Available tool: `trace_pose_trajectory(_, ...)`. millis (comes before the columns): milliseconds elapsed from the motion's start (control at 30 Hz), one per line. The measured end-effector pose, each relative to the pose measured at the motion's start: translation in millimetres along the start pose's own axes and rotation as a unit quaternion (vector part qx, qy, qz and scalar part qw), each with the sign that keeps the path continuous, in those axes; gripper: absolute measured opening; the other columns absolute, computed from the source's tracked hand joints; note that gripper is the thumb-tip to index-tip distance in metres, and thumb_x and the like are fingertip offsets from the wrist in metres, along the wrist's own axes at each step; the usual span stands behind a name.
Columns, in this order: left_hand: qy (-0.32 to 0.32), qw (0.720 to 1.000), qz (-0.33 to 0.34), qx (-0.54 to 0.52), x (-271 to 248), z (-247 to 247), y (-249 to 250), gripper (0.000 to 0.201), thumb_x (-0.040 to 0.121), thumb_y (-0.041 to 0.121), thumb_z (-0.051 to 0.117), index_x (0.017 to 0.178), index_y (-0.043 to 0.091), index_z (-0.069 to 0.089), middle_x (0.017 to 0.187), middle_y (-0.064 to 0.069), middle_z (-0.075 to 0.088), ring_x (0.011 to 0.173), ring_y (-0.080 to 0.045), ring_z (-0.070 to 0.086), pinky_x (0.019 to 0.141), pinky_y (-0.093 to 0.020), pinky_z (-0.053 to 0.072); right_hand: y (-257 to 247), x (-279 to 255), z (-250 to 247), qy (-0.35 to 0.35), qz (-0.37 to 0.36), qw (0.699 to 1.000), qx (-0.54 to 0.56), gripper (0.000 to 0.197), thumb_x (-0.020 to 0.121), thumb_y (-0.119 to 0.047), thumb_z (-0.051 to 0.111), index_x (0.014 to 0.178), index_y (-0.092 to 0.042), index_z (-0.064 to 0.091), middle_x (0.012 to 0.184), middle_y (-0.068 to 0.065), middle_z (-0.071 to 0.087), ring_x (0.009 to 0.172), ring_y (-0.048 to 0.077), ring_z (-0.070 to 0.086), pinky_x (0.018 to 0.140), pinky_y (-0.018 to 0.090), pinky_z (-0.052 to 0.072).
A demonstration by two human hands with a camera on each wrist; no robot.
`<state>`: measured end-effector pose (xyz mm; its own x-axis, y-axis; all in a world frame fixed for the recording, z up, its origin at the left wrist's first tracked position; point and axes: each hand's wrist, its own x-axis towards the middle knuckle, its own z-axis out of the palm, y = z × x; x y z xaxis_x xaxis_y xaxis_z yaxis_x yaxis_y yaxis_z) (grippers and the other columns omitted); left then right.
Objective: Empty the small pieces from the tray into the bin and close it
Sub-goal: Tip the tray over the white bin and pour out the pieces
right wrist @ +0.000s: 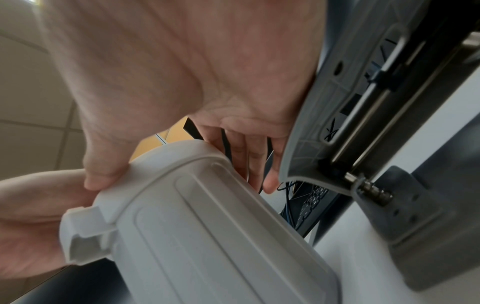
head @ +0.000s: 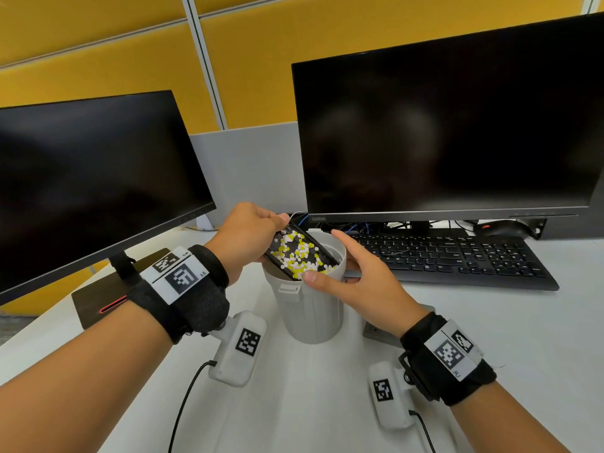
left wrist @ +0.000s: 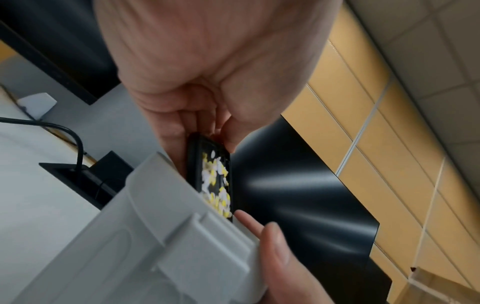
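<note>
The left hand (left wrist: 202, 82) pinches the upper end of a black tray (left wrist: 193, 156) tilted steeply down into the white bin (left wrist: 161, 236). White and yellow pieces (left wrist: 217, 185) cover its face. The right hand (left wrist: 280, 257) wraps the bin's rim.

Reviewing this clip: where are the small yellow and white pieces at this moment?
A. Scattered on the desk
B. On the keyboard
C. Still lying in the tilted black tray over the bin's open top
C: the pieces lie in the black tray, which the left hand tilts over the white bin.
</note>
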<state>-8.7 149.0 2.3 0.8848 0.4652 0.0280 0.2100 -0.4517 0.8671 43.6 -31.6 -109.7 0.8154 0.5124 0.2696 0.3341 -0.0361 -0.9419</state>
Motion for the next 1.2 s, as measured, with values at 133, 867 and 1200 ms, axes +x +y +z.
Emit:
trace_pose_trajectory(133,0.006,1.000,0.026,0.016,-0.1,-1.4,-1.2,0.035,0.101,0.035,0.061,0.099,0.002,0.076,0.101,-0.021,0.077,0.097,-0.034,0.075,0.088,-0.050,0.062,0.0,-0.3,0.3,0.001,-0.002,1.000,0.012,0.113,0.058,-0.074,0.085,0.157,-0.044,0.040,0.143,-0.019,0.063,0.131,0.005,0.063,0.105,0.038,0.060)
trace_pose_trajectory(867,-0.024,0.999,0.011,-0.046,5.4,-7.2,-5.6,0.021,0.095,0.018,0.070,0.106,0.002,0.076,0.102,-0.020,0.079,0.098,-0.030,0.077,0.087,-0.042,0.064,-2.0,-0.9,-0.1,-0.002,0.002,1.000,0.009,0.111,0.062,-0.073,0.084,0.159,-0.043,0.039,0.145,-0.018,0.062,0.133,0.007,0.062,0.105,0.038,0.060)
trace_pose_trajectory(1200,-0.018,0.992,0.100,0.069,6.7,-1.4,-7.7,0.010,0.093,0.025,0.072,0.094,0.020,0.080,0.094,0.000,0.080,0.096,-0.017,0.074,0.090,-0.042,0.062,-3.1,-1.7,0.0,-0.005,-0.001,1.000,0.006,0.116,0.058,-0.077,0.084,0.159,-0.044,0.037,0.144,-0.020,0.062,0.134,0.005,0.060,0.108,0.038,0.058)
